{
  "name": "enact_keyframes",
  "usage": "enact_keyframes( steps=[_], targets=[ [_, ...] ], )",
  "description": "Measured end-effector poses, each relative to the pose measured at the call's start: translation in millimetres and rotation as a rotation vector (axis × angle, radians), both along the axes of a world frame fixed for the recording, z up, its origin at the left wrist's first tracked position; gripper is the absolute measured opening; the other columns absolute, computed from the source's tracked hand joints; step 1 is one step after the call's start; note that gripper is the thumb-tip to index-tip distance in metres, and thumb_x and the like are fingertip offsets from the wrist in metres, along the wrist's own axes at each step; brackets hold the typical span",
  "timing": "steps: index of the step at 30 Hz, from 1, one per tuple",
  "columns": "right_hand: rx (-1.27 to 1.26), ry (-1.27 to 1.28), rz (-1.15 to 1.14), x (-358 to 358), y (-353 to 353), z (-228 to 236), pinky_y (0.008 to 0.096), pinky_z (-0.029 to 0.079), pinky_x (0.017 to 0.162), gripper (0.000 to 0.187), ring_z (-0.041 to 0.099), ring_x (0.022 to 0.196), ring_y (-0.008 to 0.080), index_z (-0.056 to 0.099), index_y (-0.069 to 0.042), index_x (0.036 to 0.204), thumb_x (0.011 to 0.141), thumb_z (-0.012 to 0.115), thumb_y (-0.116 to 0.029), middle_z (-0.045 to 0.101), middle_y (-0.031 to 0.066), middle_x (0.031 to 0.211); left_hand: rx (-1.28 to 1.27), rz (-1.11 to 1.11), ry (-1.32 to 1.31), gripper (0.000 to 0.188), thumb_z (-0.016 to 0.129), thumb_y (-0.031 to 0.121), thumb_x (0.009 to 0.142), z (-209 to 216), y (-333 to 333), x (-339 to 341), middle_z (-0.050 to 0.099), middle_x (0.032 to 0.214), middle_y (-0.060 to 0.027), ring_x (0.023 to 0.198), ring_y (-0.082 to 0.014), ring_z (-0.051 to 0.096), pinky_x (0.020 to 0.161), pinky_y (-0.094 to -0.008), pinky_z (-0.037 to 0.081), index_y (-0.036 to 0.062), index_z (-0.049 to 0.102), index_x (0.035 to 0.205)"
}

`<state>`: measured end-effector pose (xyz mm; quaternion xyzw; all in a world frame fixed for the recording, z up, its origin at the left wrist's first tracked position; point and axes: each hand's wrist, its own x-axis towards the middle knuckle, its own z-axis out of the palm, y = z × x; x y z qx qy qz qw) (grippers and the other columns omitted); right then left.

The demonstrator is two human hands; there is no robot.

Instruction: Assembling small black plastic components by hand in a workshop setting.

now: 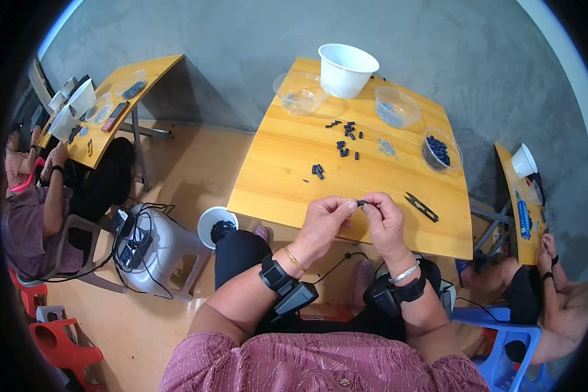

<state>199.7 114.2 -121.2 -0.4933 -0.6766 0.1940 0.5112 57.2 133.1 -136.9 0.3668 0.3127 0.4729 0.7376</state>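
Observation:
Over the near edge of the wooden table (274,176), my left hand (325,225) and my right hand (385,225) meet, fingertips pinched on one small black piece (360,203). Most of that piece is hidden by the fingers. Short black cylindrical pieces (317,171) lie loose beyond my hands, with more black pieces (349,130) farther back. A scatter of tiny silvery-grey parts (387,147) is to their right. Black thread snips (422,206) rest on the tabletop just right of my right hand.
At the back stand a white bucket (347,73), a clear bowl (301,100) and another bowl of grey parts (391,116). A bowl of black pieces (440,151) is at right. A white bin (215,225) is left of my knee. Co-workers sit at side tables.

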Motion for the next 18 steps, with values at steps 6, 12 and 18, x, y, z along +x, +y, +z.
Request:
enact_keyframes(
  steps=[6,12,18],
  targets=[
    [-0.037,0.057,0.049,1.4,3.1,-2.0,0.0223,0.044,0.065,0.012,0.054,0.071,0.0111,0.055,0.0,0.093,0.082,0.055,0.001,0.058,0.0055,0.08,0.008,0.019,-0.055,0.011,0.062,0.012,0.083,-7.6,3.8,-4.0,0.06,0.074,-0.0012,0.062,-0.0071,0.052,0.058,-0.019,0.045,0.0017,0.063,0.085],
    [-0.135,0.273,0.058,4.6,4.8,-6.9,0.022,0.044,0.068,0.015,0.052,0.074,0.0096,0.055,0.0,0.096,0.082,0.055,0.001,0.056,0.0032,0.083,-0.001,0.028,-0.073,0.01,0.062,0.011,0.082,-8.9,4.4,-3.9,0.06,0.075,-0.0029,0.062,-0.0085,0.053,0.059,-0.0199,0.046,0.001,0.062,0.085],
    [-0.059,-0.056,0.071,3.6,1.0,9.4,0.0267,0.046,0.068,0.01,0.058,0.073,0.0168,0.056,-0.001,0.089,0.079,0.057,0.0,0.058,0.0086,0.078,0.07,0.016,0.109,0.013,0.063,0.011,0.082,-2.8,4.5,0.7,0.058,0.069,-0.001,0.059,-0.0063,0.05,0.055,-0.0192,0.042,-0.0012,0.063,0.086]
  ],
)
